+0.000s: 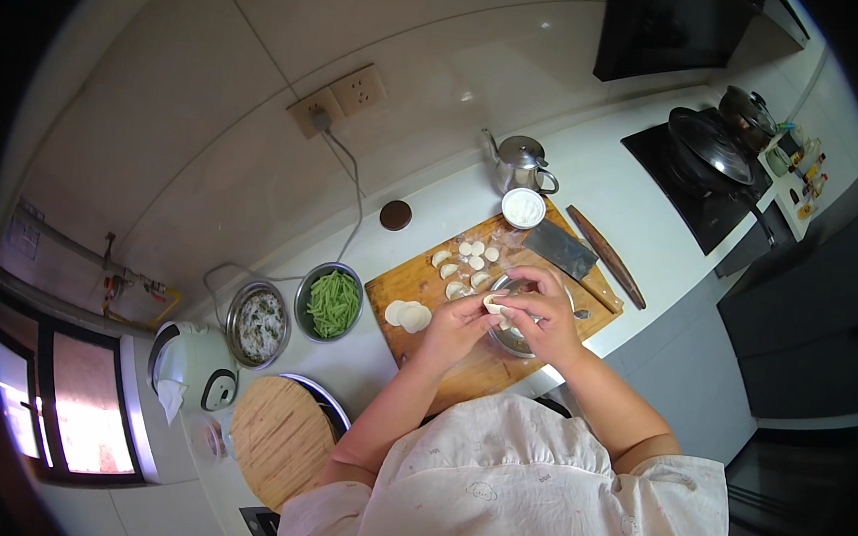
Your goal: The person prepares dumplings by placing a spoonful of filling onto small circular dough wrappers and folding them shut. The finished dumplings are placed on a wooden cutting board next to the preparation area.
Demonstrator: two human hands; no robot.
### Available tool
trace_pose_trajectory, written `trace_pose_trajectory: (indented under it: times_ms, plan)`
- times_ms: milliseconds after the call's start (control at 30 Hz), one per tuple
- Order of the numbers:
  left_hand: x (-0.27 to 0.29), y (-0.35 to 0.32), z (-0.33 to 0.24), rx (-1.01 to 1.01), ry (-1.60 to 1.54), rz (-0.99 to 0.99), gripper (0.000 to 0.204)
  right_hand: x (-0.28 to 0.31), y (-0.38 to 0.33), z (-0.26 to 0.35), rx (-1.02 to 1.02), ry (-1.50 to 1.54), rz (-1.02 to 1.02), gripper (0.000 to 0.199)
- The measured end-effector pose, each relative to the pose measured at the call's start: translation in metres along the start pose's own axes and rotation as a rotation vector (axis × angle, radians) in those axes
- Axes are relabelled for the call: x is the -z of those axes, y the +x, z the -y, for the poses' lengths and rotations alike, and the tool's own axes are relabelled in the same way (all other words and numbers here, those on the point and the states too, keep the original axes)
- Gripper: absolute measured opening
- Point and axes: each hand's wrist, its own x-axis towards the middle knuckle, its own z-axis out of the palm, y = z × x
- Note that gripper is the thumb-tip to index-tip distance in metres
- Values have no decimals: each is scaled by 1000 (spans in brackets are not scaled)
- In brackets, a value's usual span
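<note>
Both my hands are raised over a wooden cutting board [477, 375], their fingers closed together round a small pale dumpling [492, 304]. My left hand [455, 328] pinches its left side, and my right hand [546, 318] grips it from the right. Beneath them a metal bowl [514, 346] is partly hidden by my fingers. Flat round dough wrappers [408, 315] overlap on the board's left part. Behind my hands lie several folded dumplings [456, 290] and small dough pieces [477, 262] in scattered flour.
A cleaver [559, 249] and a rolling pin [607, 258] lie to the right, near a flour bowl [523, 209] and metal kettle [520, 154]. At left stand bowls of green strips [333, 304] and white filling [257, 325], a rice cooker [191, 362] and round wooden lid [279, 440].
</note>
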Motion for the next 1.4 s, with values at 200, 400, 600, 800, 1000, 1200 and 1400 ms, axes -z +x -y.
trace_pose_trajectory:
  times_ms: [200, 400, 600, 800, 1000, 1200, 1400]
  plan:
    - [-1, 1, -1, -38, -43, -1, 34, -3, -1, -3, -53, 65, -29, 17]
    - [-3, 1, 4, -69, -214, -59, 32, -9, 0, -3, -142, 261, -122, 25]
    - [-4, 1, 3, -98, -236, -59, 32, -13, -3, -6, -216, 367, -176, 28]
    - [-4, 0, 3, -75, -229, -54, 34, -7, -1, 4, -66, 145, -99, 21]
    - [-5, 0, 0, -82, -172, -43, 34, -7, -2, 0, -54, 84, -64, 21]
    - [-6, -2, -3, -43, -68, -79, 34, 1, 2, 8, -17, -57, -33, 17]
    - [-9, -1, 3, -57, -268, -83, 28, -1, 5, 7, 33, -84, -67, 15]
